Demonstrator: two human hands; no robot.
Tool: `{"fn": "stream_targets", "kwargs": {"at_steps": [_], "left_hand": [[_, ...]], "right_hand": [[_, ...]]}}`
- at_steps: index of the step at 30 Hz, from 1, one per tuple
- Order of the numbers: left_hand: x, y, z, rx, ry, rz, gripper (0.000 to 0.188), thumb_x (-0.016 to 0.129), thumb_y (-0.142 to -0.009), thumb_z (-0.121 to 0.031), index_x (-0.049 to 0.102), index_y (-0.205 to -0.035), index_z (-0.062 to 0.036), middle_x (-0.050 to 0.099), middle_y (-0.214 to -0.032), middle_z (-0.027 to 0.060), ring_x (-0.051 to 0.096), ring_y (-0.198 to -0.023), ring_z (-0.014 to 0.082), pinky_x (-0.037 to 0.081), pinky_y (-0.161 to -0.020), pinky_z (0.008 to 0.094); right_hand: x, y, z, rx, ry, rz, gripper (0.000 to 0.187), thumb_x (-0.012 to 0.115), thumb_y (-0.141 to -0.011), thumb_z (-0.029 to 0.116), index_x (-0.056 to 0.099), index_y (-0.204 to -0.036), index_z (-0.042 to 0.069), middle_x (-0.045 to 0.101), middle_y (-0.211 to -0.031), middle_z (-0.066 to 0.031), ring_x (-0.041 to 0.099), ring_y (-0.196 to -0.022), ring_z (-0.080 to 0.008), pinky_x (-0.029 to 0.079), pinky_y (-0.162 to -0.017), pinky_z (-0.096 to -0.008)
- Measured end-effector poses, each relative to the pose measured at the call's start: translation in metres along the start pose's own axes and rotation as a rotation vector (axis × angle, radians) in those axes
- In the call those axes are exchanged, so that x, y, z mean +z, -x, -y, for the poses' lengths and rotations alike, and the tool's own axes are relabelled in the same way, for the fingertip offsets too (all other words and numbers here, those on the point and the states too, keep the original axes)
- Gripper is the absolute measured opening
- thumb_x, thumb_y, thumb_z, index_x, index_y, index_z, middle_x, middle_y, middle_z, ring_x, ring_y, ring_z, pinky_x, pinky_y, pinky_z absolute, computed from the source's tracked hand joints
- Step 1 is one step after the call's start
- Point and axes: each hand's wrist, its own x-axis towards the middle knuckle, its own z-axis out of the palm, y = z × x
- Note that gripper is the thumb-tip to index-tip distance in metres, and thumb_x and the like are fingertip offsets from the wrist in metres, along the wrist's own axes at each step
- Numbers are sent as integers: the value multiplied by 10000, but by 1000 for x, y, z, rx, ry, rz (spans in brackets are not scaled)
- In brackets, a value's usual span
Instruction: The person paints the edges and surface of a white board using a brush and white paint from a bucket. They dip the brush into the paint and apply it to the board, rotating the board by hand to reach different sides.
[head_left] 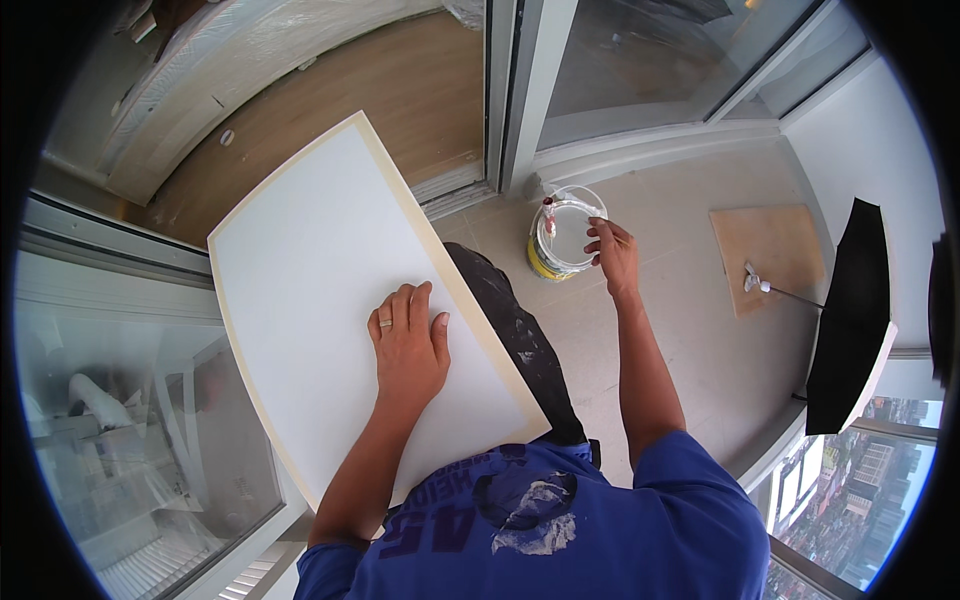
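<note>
A large white board (310,260) with a tan border along its edges lies tilted across my lap. My left hand (410,340) rests on its face, fingers stretched out and holding nothing. To the right, a paint bucket (545,262) with a white rim and a yellow band stands on the floor, pale paint (572,232) inside it. At its right rim is my right hand (614,258), fingers curled together; whatever is between them cannot be made out. A reddish-tipped handle (549,215), perhaps a brush, leans at the bucket's left rim.
A tan square panel (760,240) lies on the tiled floor at the right, beside a black umbrella-like lamp shade (850,320). Glass sliding doors (130,400) and their frame (505,100) border the space at left and ahead. A window (850,480) is at lower right.
</note>
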Motion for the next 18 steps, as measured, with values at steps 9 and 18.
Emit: {"fn": "stream_targets", "kwargs": {"at_steps": [9,18], "left_hand": [[3,-8,3,-9,-70,40,482,656,-1060,-239,553,-1468,-5,568,-1427,211,525,-1333,400,364,-1161,572],[6,-11,1,-38,-83,67,510,646,-1070,-237,523,-1499,10,567,-1450,232,526,-1340,417,344,-1181,569]], "right_hand": [[32,-144,-95,26,826,313,225,632,-893,144,805,-884,1,765,-689,-153,778,-606,-256,627,-631,-390],[52,-188,-163,126,949,403,126,746,-754,74,799,-811,-25,785,-832,-239,802,-770,-365,630,-750,-465]]}}
